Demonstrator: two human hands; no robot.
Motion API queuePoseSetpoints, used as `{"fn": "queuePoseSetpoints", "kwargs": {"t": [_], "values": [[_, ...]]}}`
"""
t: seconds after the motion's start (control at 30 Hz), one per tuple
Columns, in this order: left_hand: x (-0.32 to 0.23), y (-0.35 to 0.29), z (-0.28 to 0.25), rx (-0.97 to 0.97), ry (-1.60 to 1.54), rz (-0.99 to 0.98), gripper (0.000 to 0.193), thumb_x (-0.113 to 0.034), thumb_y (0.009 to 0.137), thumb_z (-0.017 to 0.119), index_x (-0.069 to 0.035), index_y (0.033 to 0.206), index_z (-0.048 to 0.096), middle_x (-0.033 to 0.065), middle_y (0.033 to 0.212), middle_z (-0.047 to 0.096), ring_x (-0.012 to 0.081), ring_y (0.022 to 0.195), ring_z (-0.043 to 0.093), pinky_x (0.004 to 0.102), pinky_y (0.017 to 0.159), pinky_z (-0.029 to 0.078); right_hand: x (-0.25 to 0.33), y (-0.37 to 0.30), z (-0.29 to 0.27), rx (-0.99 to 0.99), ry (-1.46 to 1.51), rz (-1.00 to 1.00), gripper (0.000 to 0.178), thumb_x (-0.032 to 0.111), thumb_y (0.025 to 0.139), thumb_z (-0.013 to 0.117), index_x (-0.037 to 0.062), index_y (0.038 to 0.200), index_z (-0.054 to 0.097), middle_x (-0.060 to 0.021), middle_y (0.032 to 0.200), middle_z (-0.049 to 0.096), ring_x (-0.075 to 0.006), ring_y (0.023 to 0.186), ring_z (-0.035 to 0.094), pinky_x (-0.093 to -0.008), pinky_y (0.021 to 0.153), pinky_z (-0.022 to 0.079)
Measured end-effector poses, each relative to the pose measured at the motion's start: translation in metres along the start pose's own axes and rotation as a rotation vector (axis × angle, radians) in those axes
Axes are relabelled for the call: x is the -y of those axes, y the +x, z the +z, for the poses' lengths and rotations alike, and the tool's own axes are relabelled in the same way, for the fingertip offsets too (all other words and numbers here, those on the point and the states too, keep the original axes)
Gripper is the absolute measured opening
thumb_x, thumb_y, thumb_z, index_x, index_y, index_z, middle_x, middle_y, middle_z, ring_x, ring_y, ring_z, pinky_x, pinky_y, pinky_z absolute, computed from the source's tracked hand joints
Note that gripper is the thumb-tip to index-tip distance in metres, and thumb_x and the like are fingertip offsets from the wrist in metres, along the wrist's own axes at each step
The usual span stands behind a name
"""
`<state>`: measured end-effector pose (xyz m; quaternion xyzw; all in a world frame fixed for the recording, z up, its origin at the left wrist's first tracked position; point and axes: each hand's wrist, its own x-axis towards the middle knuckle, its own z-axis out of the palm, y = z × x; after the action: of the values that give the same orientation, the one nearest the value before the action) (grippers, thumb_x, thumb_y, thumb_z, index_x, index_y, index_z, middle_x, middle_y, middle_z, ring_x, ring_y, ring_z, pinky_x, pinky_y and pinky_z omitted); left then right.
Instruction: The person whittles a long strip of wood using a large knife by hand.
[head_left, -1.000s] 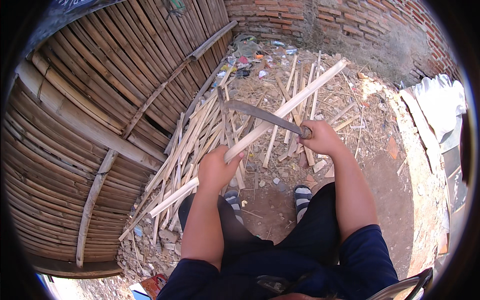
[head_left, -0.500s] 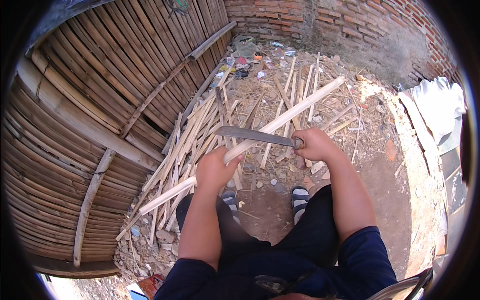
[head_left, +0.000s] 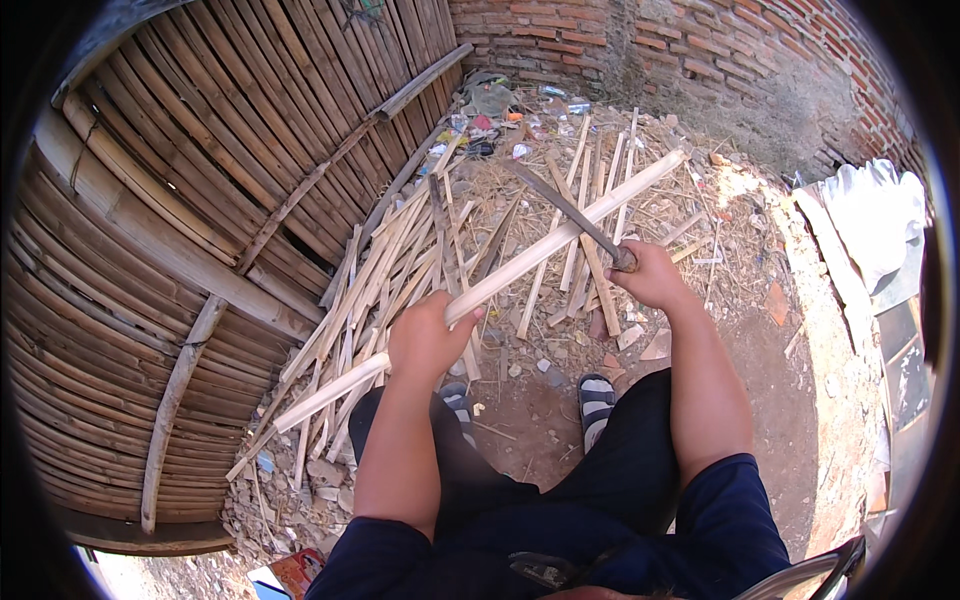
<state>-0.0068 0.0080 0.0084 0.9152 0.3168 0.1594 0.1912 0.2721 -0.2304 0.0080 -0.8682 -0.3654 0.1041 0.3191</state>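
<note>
My left hand [head_left: 425, 340] clamps a long, stiff, light-looking bamboo slat [head_left: 560, 240] near its middle. My right hand [head_left: 650, 275] fists what seems a blade's [head_left: 565, 208] handle, resting on the slat's far part.

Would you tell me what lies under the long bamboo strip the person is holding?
Under the bamboo strip lies a pile of split bamboo slats on littered dirt ground. The left hand covers part of it.
</note>
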Motion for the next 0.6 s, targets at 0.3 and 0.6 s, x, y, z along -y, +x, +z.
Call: {"fn": "queuePoseSetpoints", "kwargs": {"t": [0.3,0.6], "values": [[-0.002,-0.001,0.0,-0.004,-0.061,0.008,0.045,-0.047,0.089,0.083,-0.003,0.095,0.074,0.0207,0.084,0.073,0.0426,0.082,0.072,0.0508,0.075,0.056,0.013,0.0,0.013,0.137,-0.065,-0.201,0.04,0.028,0.083,0.088,0.006,0.114,0.077,-0.0233,0.099,0.076,-0.043,0.097,0.073,-0.0489,0.087,0.056],[-0.002,-0.001,0.002,-0.011,-0.038,0.042,0.047,-0.049,0.089,0.083,-0.003,0.097,0.074,0.0206,0.085,0.074,0.0431,0.083,0.072,0.0511,0.075,0.056,-0.004,0.0,0.003,-0.015,-0.021,-0.075,0.042,0.026,0.083,0.09,0.0005,0.113,0.075,-0.0206,0.094,0.074,-0.0347,0.088,0.072,-0.0433,0.083,0.055]]}}
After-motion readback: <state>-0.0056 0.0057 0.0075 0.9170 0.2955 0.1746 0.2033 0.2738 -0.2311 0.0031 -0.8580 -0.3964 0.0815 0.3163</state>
